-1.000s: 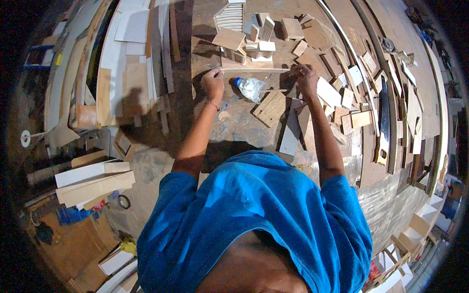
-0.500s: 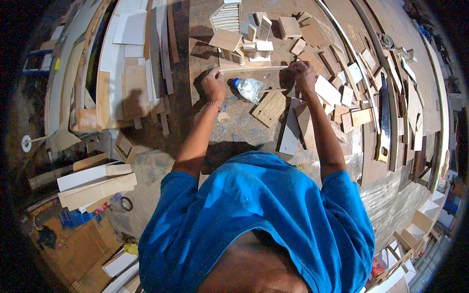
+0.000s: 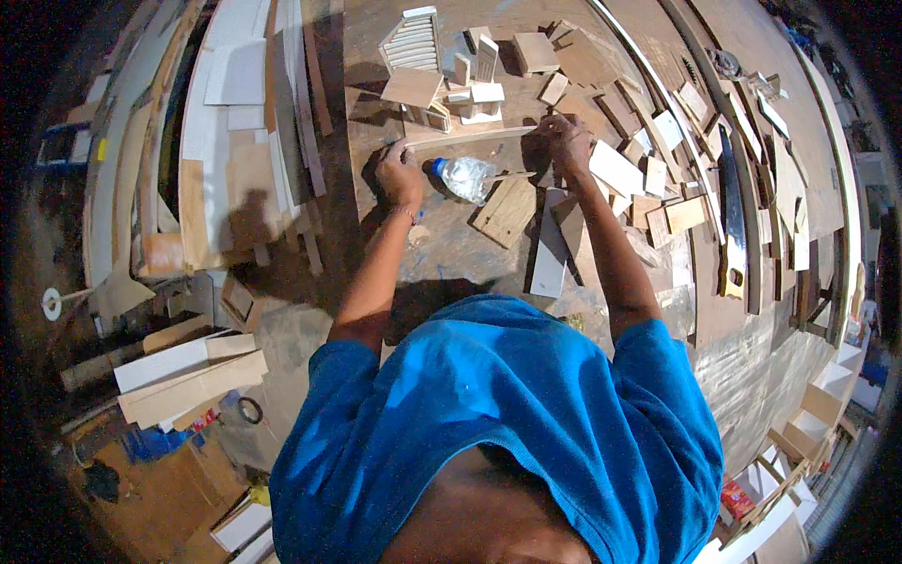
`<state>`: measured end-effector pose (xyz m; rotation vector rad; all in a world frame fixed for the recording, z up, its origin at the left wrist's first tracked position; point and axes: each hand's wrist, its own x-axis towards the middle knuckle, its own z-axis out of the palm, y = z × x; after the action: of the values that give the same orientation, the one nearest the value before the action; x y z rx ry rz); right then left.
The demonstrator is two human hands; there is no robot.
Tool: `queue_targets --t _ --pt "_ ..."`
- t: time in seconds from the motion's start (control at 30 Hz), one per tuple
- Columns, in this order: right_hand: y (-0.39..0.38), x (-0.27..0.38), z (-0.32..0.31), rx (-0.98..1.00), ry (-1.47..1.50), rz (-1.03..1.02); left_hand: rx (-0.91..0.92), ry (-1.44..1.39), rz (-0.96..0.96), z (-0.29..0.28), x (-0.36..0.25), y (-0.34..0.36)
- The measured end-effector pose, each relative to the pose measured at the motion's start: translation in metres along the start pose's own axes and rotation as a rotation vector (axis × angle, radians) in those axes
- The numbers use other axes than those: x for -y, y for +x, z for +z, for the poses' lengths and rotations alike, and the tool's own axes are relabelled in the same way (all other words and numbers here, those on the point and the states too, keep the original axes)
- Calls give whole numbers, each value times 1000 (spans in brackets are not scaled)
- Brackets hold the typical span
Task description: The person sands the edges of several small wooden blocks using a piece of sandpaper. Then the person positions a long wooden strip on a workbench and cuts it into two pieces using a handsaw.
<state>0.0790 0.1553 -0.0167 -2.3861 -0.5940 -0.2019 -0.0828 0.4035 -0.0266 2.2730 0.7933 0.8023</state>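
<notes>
My left hand (image 3: 399, 175) is closed on the left end of a thin, pale wooden strip (image 3: 474, 137). Fingers of my right hand (image 3: 567, 147) grip its other end, so the strip spans between both hands. Just beyond it stands a small wooden model (image 3: 413, 85) of flat panels, with a slatted piece (image 3: 411, 39) behind. I cannot tell whether the strip touches the model's base. Nearer to me lie a clear plastic bottle (image 3: 467, 179) with a blue cap and a rectangular wooden block (image 3: 505, 212), a thin stick between them.
Many wood offcuts (image 3: 613, 113) are heaped right of the model. A handsaw (image 3: 732, 235) lies farther right among long strips. Stacked boards (image 3: 235, 70) line the left side. Lower left, more panels (image 3: 193, 376) rest near a black ring (image 3: 250, 410).
The bench things sit slightly farther left in view. Both hands have shifted a little left and nearer with the strip, still gripping its ends.
</notes>
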Motion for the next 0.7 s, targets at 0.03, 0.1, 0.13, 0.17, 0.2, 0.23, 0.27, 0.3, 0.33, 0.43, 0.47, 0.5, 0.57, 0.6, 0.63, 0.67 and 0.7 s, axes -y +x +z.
queue_targets --t 0.03,0.1,0.13,0.17,0.2,0.23,0.27,0.3,0.33,0.43,0.47,0.5,0.57,0.6,0.63,0.67,0.7 --pt "-1 8 -5 -8 -25 12 -10 13 18 2 1 0" --pt "2 0 1 -1 -56 -24 -30 40 53 5 4 1" --pt "2 -3 0 1 -77 -35 -16 41 47 5 -1 1" --pt "1 -6 1 -45 -99 -65 -1 42 42 3 -7 1" --pt "-1 -8 3 -40 -113 -54 14 42 37 2 -12 1" --pt "0 -5 4 -34 -124 -53 -15 27 23 5 -6 -1" --pt "0 0 4 -26 -137 -46 -14 30 20 4 -6 -1" --pt "-2 4 3 -33 -180 -68 -14 33 17 2 -5 -2" --pt "-2 2 5 -11 -177 -54 -12 34 17 0 -7 -3" --pt "-1 -3 10 37 -170 -5 6 42 38 -1 -10 0" --pt "-2 -5 12 5 -205 -5 -4 62 69 -2 -11 1" --pt "-4 -5 14 -26 -240 -6 -10 37 67 1 -10 1" --pt "-4 4 15 -33 -287 -7 10 76 40 0 -16 0" --pt "-7 4 10 -13 -304 -2 19 96 25 -2 -18 0" --pt "-7 17 7 10 -313 -16 7 1 21 7 7 1" --pt "-8 22 5 23 -310 -21 5 12 26 7 6 2" --pt "-8 27 5 37 -308 -26 3 22 30 8 4 0"
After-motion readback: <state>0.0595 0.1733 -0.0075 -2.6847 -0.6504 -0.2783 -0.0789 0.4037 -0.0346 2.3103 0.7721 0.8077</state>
